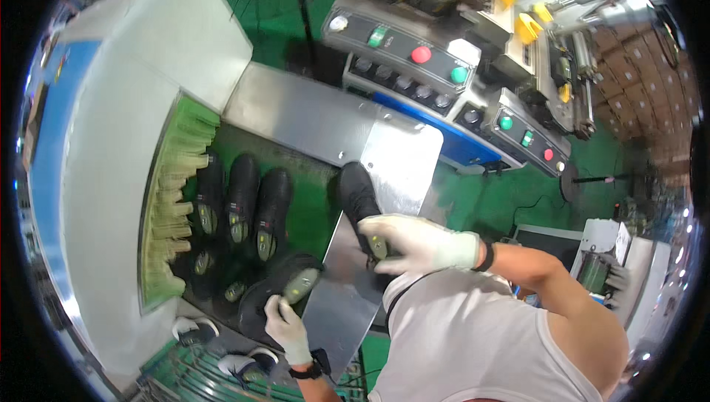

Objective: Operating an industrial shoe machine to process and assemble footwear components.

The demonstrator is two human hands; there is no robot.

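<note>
My right hand (416,244), in a white glove, grips the heel end of a black shoe (357,193) that lies across a sloping metal plate (403,154). Lower down, my gloved left hand (284,326) holds another black shoe (290,284) with a yellow-green insole, at the near end of a green conveyor belt (307,202). Three more black shoes (242,196) lie side by side on the belt, just to the left of my hands. Others (201,261) lie closer to the tunnel mouth.
A curtain of green strips (174,202) hangs at the mouth of a grey tunnel machine (111,150) on the left. A control panel (414,54) with red and green buttons stands behind. A wire rack (194,329) holding white-edged shoes is at lower left.
</note>
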